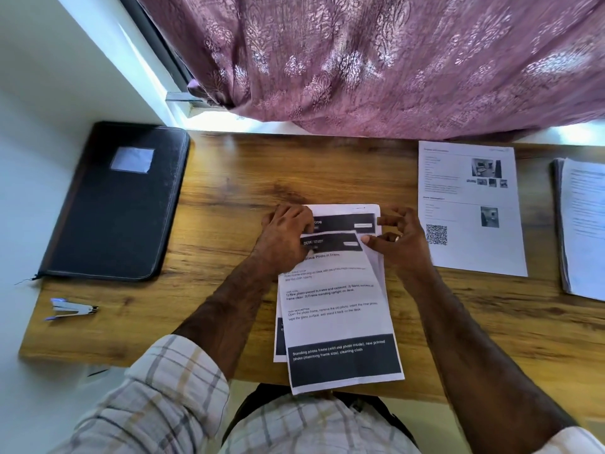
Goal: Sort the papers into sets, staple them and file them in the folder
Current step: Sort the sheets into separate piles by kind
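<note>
Pressing papers (pixel 337 299) flat: left hand (pixel 288 224) | right hand (pixel 397 237) pinching top sheet's corner

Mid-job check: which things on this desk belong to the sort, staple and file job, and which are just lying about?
For the job:
- sheets under the hands
- left hand, right hand
- single printed page
- paper stack
- stapler
- black folder, closed

Just there:
- curtain
- wooden desk
</note>
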Demonstrator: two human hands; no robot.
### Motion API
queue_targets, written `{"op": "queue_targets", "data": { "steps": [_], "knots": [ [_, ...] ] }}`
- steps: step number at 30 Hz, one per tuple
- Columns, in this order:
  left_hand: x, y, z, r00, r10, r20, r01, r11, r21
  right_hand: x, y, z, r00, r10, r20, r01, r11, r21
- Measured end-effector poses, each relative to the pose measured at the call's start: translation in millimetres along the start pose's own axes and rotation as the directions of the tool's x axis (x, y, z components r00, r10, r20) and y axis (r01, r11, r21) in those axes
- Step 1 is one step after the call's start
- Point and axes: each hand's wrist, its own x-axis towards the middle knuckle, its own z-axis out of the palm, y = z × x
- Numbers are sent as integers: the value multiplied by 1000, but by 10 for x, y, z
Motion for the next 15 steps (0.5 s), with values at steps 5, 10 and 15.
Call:
{"op": "queue_targets", "data": {
  "steps": [5, 10, 15],
  "knots": [
    [68, 36, -67, 998, -41, 42, 43, 998, -50, 2, 73, -120, 992, 72, 108, -84, 990, 113],
    [166, -3, -107, 973, 18, 228, 13, 991, -135, -97, 71, -108, 967, 19, 256, -66, 982, 177],
    [152, 15, -160, 925, 68, 373, 16, 976, -217, -31, 9, -94, 998, 4, 65, 1, 998, -70]
  ]
}}
